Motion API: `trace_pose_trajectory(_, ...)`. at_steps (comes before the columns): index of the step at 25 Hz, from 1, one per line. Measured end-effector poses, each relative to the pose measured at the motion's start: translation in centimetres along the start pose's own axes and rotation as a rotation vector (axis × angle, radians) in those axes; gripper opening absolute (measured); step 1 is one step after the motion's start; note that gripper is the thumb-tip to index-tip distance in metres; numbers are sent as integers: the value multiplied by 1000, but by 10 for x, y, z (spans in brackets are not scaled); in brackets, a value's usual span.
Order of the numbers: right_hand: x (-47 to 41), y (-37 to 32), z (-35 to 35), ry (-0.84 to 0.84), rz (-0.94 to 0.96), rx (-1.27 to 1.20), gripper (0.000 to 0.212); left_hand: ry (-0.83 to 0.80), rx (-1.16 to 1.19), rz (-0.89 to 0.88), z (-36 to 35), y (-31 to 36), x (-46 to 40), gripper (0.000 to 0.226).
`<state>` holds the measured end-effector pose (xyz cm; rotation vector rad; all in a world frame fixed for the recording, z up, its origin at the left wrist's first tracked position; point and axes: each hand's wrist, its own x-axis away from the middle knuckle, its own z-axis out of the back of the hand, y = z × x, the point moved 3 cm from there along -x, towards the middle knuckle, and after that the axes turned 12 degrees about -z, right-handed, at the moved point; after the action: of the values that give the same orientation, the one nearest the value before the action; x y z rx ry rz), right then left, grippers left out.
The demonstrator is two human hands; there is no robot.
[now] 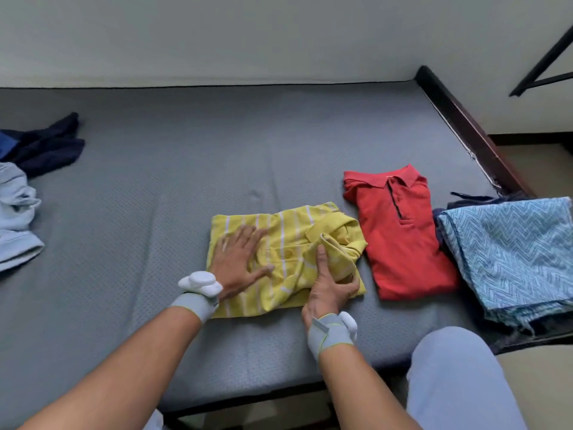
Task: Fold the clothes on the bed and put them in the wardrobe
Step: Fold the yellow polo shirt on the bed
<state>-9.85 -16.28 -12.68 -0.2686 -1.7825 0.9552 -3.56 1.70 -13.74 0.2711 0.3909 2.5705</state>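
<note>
Now the left hand [240, 259] presses flat, fingers spread, on the yellow striped shirt [288, 243] lying on the bed [186, 169], while the right hand [333, 282] grasps its collar side; the folded red shirt [403, 237] lies just beside.

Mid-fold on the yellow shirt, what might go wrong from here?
The right hand grips only the yellow shirt's collar end; lifting may undo the fold that the left hand presses flat. The red shirt lies close beside it, so a sweep could ruffle it.
</note>
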Motion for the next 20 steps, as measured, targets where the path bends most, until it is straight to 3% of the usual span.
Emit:
trace_pose_trajectory(2,3,5,3,80,49,115,114,44,-9,97,13,-23,-15,103)
trace_pose_trajectory(4,-1,6,2,98,91,235,112,-81,-49,146,21,-43,-31,96)
trace_pose_trajectory(6,-11,3,4,141,102,269,94,-161,-105,122,24,-51,-43,92)
trace_pose_trajectory(9,-13,2,5,180,97,253,76,-125,-17,127,25,-54,-46,72)
trace_pose_trajectory(12,-8,4,-12,60,180,336,102,-128,37,152,22,-54,-33,53)
trace_pose_trajectory(15,-18,5,-41,-132,263,618,118,-151,67,245,21,-60,-4,53)
trace_pose_trajectory(18,-27,-6,-67,-353,345,981,110,-348,78,300,14,-55,30,64)
trace_pose_trajectory(20,-30,-12,-72,-431,359,1052,98,-413,165,333,8,-47,39,71)
